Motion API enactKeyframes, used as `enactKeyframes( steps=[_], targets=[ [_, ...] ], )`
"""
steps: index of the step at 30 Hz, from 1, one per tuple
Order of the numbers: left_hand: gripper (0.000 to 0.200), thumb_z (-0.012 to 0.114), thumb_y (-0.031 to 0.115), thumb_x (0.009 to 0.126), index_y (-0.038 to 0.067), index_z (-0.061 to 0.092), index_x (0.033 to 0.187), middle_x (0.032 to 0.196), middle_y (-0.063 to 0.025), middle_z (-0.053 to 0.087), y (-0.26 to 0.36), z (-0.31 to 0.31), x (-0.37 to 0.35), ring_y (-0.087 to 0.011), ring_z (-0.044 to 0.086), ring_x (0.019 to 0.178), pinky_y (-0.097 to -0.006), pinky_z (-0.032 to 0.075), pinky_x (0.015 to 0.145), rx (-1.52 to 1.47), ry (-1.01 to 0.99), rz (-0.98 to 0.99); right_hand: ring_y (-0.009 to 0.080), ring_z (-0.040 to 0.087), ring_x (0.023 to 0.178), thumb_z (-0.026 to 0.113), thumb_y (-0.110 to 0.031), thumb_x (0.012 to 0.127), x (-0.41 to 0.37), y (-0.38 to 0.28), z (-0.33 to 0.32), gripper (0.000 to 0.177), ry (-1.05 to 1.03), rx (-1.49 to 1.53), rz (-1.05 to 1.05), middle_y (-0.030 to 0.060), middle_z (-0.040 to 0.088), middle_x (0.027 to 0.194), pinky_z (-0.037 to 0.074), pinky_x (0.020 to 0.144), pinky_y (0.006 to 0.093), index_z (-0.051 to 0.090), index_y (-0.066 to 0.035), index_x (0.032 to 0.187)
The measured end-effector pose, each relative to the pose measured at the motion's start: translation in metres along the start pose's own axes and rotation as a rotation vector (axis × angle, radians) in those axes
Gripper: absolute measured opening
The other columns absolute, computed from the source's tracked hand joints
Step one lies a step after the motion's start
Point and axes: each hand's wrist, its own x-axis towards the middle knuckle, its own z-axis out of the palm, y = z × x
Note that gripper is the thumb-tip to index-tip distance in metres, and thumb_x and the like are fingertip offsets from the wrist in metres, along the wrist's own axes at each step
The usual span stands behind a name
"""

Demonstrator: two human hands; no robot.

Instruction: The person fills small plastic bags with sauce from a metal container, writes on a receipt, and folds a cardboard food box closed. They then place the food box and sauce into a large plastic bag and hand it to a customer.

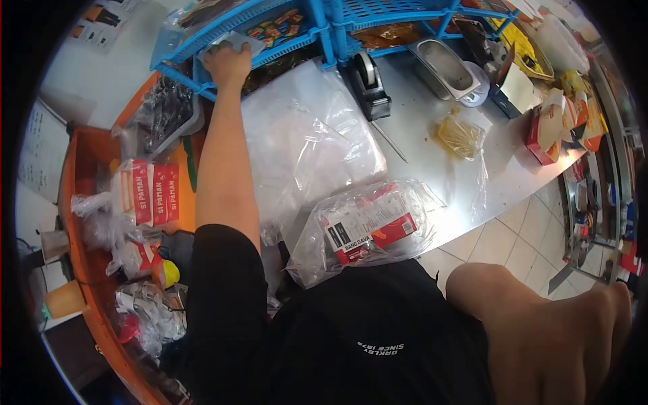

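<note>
My left hand point(228, 64) reaches into the blue plastic rack point(189, 57) at the upper left. Its fingers are bent at thin clear plastic point(251, 43), and their tips are partly hidden. Small colourful packets point(277, 28) lie in the tray beside it. Very close to the camera at the lower right is my right hand point(547, 337); its fingers are too cut off to read. In front of my body, a clear plastic bag point(307, 250) wraps a red package with a white label point(370, 226). A stack of clear plastic bags point(317, 128) lies beyond it.
A tape dispenser point(371, 84) and a thin metal stick point(389, 140) lie on the metal table point(432, 182). To the right are a steel container point(444, 67), a tied bag of yellowish food point(461, 135) and red boxes point(545, 128). An orange bin point(91, 270) holds boxes at left.
</note>
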Motion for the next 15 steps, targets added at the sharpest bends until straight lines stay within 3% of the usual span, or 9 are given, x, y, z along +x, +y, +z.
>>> enactKeyframes(
  steps=[4,6,15],
  targets=[
    [0.054,0.055,0.042,0.08,-0.004,0.061,0.108,0.121,-0.0248,0.052,0.002,0.007,0.002,-0.0425,0.041,0.116,-0.0522,0.026,0.101,-0.079,-0.025,0.007,0.0198,0.055,0.052,0.04,-0.032,0.094,-0.001,0.0,0.002,0.047,0.019,-0.013,0.017,0.0114,0.054,0.062,0.045,0.042,0.0292,0.054,-0.003,0.061],
    [0.048,0.057,0.043,0.08,0.006,0.064,0.109,0.12,-0.0192,0.055,-0.003,0.01,0.005,-0.0413,0.043,0.115,-0.0513,0.029,0.1,0.028,-0.015,-0.048,0.0199,0.054,0.052,0.04,-0.032,0.093,-0.003,-0.002,0.003,0.046,0.027,-0.016,0.019,0.0114,0.053,0.061,0.044,0.042,0.0294,0.054,-0.003,0.06],
    [0.05,0.055,0.045,0.08,0.006,0.064,0.11,0.121,-0.0187,0.055,-0.003,0.007,0.002,-0.0402,0.043,0.116,-0.0505,0.028,0.102,0.034,0.008,-0.027,0.0203,0.052,0.05,0.04,-0.029,0.091,-0.006,-0.007,0.004,0.043,0.058,0.003,0.048,0.0113,0.051,0.06,0.043,0.042,0.03,0.051,-0.004,0.058]
  ],
)
